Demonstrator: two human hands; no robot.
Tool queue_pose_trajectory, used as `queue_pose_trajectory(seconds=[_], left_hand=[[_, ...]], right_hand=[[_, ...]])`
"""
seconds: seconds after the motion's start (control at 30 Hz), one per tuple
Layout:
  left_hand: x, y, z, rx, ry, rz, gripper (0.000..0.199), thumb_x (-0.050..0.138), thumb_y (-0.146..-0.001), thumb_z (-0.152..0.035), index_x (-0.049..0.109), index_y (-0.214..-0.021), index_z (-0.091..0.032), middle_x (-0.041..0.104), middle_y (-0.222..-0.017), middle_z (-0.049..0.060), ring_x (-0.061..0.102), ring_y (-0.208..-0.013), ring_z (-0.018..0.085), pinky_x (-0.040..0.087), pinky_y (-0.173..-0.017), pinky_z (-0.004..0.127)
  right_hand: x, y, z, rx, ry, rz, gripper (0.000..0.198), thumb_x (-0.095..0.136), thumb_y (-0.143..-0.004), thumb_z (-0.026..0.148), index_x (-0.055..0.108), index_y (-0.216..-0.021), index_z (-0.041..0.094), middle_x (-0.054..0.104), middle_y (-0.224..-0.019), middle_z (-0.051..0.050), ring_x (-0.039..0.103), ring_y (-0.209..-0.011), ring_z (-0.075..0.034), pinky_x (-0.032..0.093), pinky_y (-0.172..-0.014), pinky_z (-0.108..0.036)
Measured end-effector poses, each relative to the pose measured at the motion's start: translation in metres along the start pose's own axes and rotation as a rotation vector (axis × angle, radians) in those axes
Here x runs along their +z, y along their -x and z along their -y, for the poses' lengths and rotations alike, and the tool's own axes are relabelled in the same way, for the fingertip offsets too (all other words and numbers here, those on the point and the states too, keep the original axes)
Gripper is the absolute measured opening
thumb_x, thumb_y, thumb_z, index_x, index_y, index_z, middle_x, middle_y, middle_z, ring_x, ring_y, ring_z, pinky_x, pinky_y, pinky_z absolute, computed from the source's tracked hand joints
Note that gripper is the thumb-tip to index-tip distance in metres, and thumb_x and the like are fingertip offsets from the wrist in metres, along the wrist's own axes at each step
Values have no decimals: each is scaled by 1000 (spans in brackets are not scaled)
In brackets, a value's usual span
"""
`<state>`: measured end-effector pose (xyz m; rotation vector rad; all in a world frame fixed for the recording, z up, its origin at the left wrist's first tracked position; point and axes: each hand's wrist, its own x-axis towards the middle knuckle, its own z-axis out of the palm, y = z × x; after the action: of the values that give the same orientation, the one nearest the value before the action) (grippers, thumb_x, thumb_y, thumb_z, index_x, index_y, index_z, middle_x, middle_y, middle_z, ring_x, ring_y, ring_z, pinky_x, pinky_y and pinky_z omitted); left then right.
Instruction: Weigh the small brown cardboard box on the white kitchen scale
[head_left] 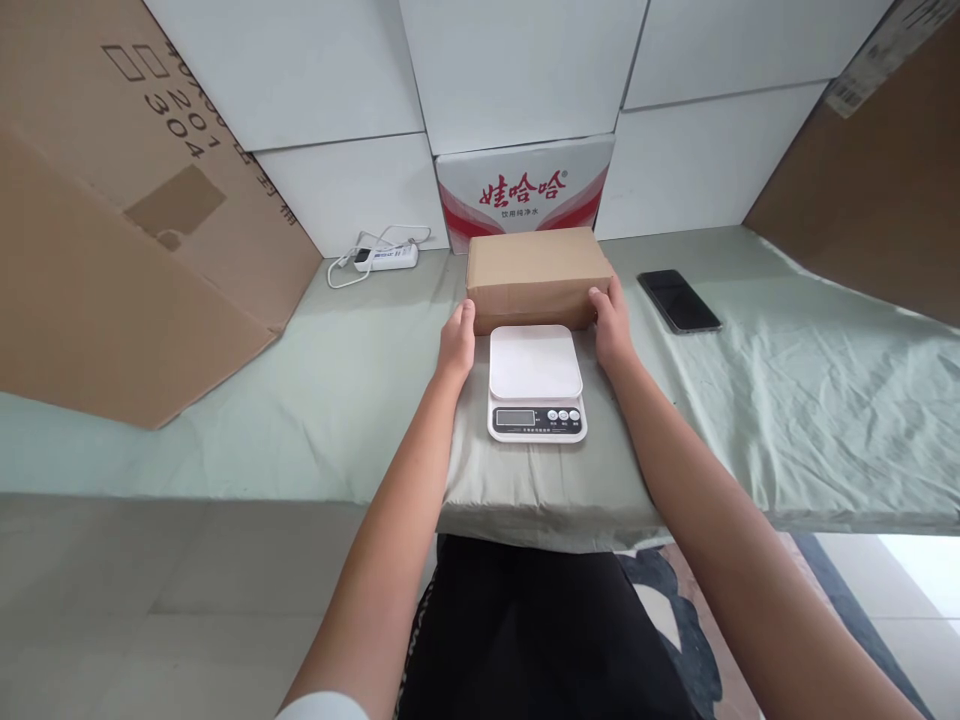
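A closed brown cardboard box point(534, 258) lies flat on the cloth-covered table, just behind a white digital kitchen scale point(535, 362). My left hand point(457, 338) grips the box at its left end, thumb up along the near corner. At the opposite end, my right hand point(613, 325) holds the right side, with its thumb on the front face. Fingers of both hands are partly hidden behind the box. Nothing rests on the scale's white platform; its display and round buttons face me.
A black smartphone point(679, 300) lies to the right. On the left is a white power strip or adapter point(386, 257) with a cable. Large cardboard panels point(135, 230) flank both sides. A white-and-red printed carton point(525, 185) stands behind the box, against white panels.
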<state>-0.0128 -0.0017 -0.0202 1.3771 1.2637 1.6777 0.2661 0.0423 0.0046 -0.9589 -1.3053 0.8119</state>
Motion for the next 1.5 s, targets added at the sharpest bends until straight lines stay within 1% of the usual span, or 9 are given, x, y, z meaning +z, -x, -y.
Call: queue_pose_trajectory(seconds=[0.1, 0.23, 0.4, 0.6, 0.77, 0.9, 1.13, 1.37, 1.5], left_hand=[[0, 2, -11, -92, -18, 16, 89, 53, -96, -99, 81, -135, -24, 82, -146, 16, 72, -147, 41, 54, -130, 61], [1, 6, -25, -33, -25, 19, 93, 54, -93, -102, 80, -139, -25, 78, -156, 16, 66, -157, 40, 50, -136, 58], [3, 8, -33, 19, -72, 34, 97, 48, -95, -101, 74, -149, -25, 74, -162, 17, 61, -162, 40, 48, -138, 57], [0, 7, -30, 20, -76, 13, 99, 48, -93, -103, 66, -152, -26, 72, -163, 17, 65, -158, 38, 52, -131, 52], [0, 7, -29, 26, -20, -30, 99, 56, -86, -107, 66, -145, -27, 74, -157, 18, 69, -152, 38, 54, -129, 54], [1, 8, -32, 78, 19, -45, 95, 58, -87, -105, 65, -142, -29, 73, -157, 17, 68, -153, 37, 54, -129, 53], [-2, 21, -46, 151, 24, -92, 91, 57, -89, -103, 66, -139, -29, 74, -153, 16, 68, -153, 36, 54, -129, 50], [-6, 56, -61, 149, -9, -129, 87, 57, -91, -101, 68, -134, -26, 78, -146, 16, 73, -143, 37, 58, -121, 51], [-8, 85, -68, 147, 12, -104, 84, 57, -94, -97, 68, -137, -26, 78, -148, 18, 72, -146, 38, 59, -120, 52]], right_hand=[[2, 2, 2, 21, -59, 15, 72, 72, -89, 68, 71, -151, 33, 68, -171, -5, 54, -167, -38, 39, -147, -62], [5, 5, 8, -22, -126, 17, 72, 73, -90, 68, 69, -154, 36, 71, -166, -3, 52, -167, -34, 35, -149, -58], [5, 6, 18, -73, -127, 8, 80, 75, -87, 74, 67, -157, 36, 70, -167, -5, 47, -172, -36, 31, -151, -59], [5, 9, 27, -117, -105, 7, 90, 74, -86, 79, 63, -163, 33, 67, -170, -7, 39, -177, -39, 27, -152, -61], [6, 14, 36, -161, 5, -29, 85, 65, -91, 79, 64, -161, 32, 64, -173, -9, 34, -180, -38, 22, -153, -62], [7, 18, 45, -180, 27, -35, 82, 61, -94, 79, 64, -161, 31, 65, -172, -9, 40, -177, -38, 24, -153, -60], [0, 33, 55, -208, 105, -37, 94, 57, -95, 88, 58, -170, 31, 61, -173, -12, 46, -170, -41, 34, -148, -62], [-7, 71, 60, -186, 94, -84, 94, 58, -97, 84, 56, -173, 29, 67, -161, -17, 58, -154, -41, 39, -142, -67], [-15, 94, 63, -168, 99, -120, 88, 59, -97, 85, 61, -168, 33, 68, -159, -15, 62, -148, -40, 41, -141, -68]])
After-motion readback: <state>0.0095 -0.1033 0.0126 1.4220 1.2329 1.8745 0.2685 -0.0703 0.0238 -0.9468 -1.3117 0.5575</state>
